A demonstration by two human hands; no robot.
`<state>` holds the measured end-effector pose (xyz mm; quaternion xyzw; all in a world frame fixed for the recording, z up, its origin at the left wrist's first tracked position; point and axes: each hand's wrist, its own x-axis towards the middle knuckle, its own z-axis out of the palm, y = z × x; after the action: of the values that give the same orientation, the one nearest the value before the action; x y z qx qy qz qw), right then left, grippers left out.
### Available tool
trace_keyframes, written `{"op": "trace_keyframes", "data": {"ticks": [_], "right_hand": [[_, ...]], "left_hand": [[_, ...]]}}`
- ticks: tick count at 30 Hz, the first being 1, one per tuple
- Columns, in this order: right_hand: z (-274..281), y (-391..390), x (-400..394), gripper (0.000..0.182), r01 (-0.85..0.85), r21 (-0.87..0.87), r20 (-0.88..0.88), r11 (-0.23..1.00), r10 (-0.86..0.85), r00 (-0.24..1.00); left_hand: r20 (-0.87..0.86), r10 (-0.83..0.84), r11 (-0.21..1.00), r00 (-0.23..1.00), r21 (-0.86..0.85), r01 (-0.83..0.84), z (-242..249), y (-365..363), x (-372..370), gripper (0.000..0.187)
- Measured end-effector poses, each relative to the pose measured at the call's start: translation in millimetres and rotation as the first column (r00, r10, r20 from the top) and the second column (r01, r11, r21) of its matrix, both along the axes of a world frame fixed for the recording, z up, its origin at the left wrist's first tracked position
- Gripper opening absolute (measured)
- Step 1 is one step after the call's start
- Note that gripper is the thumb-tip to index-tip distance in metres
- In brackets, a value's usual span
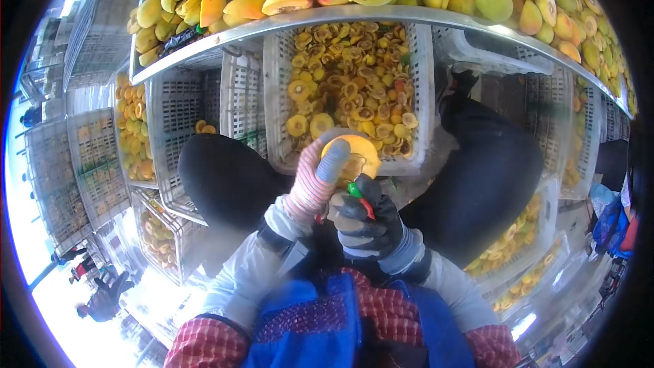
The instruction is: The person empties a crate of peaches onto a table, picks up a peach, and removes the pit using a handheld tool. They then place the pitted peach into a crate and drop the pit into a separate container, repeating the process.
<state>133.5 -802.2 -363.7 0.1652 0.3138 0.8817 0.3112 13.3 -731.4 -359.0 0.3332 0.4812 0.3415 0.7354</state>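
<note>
My left hand (pixel 310 187), in a pink-striped glove with grey fingertips, is closed on a halved yellow peach (pixel 368 153). The cut face is turned up, with a brownish hollow at its middle. Just below it, my right hand (pixel 371 225), in a dark grey glove, grips a small tool with a green and red handle (pixel 361 199). Its working end meets the fruit's lower edge, and I cannot make out its shape. Both hands are above the near edge of a white crate (pixel 422 95) holding cut fruit pieces and pit scraps (pixel 354 75).
A metal-edged table (pixel 381 12) heaped with halved peaches (pixel 494 0) spans the far side. White crates stand on both sides, including one (pixel 178 112) at left and one with fruit (pixel 133 123) beyond it. My knees flank the scrap crate. Another person (pixel 105 296) shows at far left.
</note>
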Motion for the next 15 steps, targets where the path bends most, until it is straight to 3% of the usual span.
{"op": "trace_keyframes", "data": {"ticks": [4, 6, 7, 8, 9, 12, 15], "right_hand": [[-4.9, 4.9, 4.0, 0.048, 0.128, 0.072, -0.049, 0.989, -0.125, 0.991], [-4.0, 11.7, 14.4, 0.047, 0.228, 0.159, -0.011, 0.961, -0.229, 0.973], [-5.6, 9.2, 16.7, 0.050, 0.220, 0.043, 0.061, 0.974, -0.223, 0.973], [-11.6, 8.9, 15.4, 0.047, 0.164, -0.002, 0.178, 0.986, -0.161, 0.971], [-18.2, 5.9, 13.0, 0.045, 0.110, -0.059, 0.289, 0.992, -0.088, 0.953], [-25.8, 2.9, 5.7, 0.046, -0.025, 0.125, 0.682, 0.992, -0.068, 0.728], [-9.2, 7.3, -0.3, 0.049, -0.048, 0.196, 0.925, 0.980, -0.168, 0.340]], "left_hand": [[0.306, 0.153, 0.941, 0.940, -0.337, -0.043, -16.2, -7.2, 11.3, 0.056], [0.199, 0.345, 0.885, 0.918, -0.396, -0.247, -15.4, -10.1, 12.4, 0.058], [0.140, 0.431, 0.844, 0.891, -0.411, -0.344, -11.9, -8.4, 12.3, 0.059], [0.047, 0.388, 0.870, 0.920, -0.349, -0.349, -4.0, -8.4, 7.2, 0.062], [0.089, 0.386, 0.855, 0.918, -0.407, -0.320, 5.4, -5.6, 1.0, 0.061], [0.143, 0.347, 0.891, 0.927, -0.358, -0.278, 2.7, -4.5, -23.0, 0.057], [0.071, 0.377, 0.906, 0.923, -0.233, -0.352, 14.1, -3.1, -31.9, 0.055]]}}
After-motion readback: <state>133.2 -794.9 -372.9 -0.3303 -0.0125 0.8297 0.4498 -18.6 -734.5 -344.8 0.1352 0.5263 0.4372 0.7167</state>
